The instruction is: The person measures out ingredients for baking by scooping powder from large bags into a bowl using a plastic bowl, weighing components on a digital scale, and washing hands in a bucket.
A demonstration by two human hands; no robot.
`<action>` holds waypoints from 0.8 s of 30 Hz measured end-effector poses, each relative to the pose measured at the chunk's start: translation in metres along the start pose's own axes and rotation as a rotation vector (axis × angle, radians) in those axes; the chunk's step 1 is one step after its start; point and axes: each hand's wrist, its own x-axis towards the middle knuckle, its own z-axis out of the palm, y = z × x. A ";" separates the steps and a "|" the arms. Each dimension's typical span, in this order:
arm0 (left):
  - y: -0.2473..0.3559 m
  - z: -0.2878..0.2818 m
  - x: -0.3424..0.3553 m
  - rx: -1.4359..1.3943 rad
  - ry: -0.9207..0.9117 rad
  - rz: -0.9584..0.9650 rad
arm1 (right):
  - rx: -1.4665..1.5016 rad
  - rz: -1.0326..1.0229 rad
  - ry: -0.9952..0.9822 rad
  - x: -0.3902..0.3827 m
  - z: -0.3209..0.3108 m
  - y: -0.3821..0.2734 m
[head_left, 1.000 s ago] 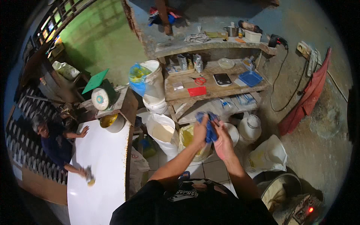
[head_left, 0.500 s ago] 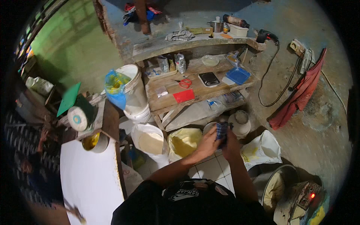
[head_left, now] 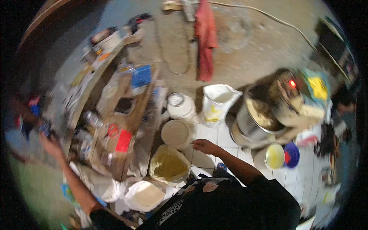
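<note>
Over the tiles (head_left: 228,149), the right hand (head_left: 206,147) has an open way between the yellow sack (head_left: 170,165) and the mixer bowl (head_left: 247,122), with the bucket (head_left: 175,133) near its fingertips. The shelf's (head_left: 102,66) front edge stands between the left hand (head_left: 51,144) and the bench (head_left: 140,109); toward the bench's front edge, the flat card (head_left: 124,141), scissors (head_left: 113,130) and tray (head_left: 142,76) lie in the way.

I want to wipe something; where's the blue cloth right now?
In the head view, the blue cloth is at the far left, in the left hand, near the brown post.
</note>
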 end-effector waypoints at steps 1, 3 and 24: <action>-0.041 0.009 0.012 0.072 -0.093 0.111 | 0.031 0.018 0.048 -0.016 -0.002 0.015; -0.121 0.026 0.026 0.416 -0.496 -0.025 | -0.075 0.294 0.091 -0.051 0.000 0.038; 0.629 -0.196 -0.388 -1.576 -1.511 0.197 | 0.473 0.892 0.819 -0.498 0.135 0.274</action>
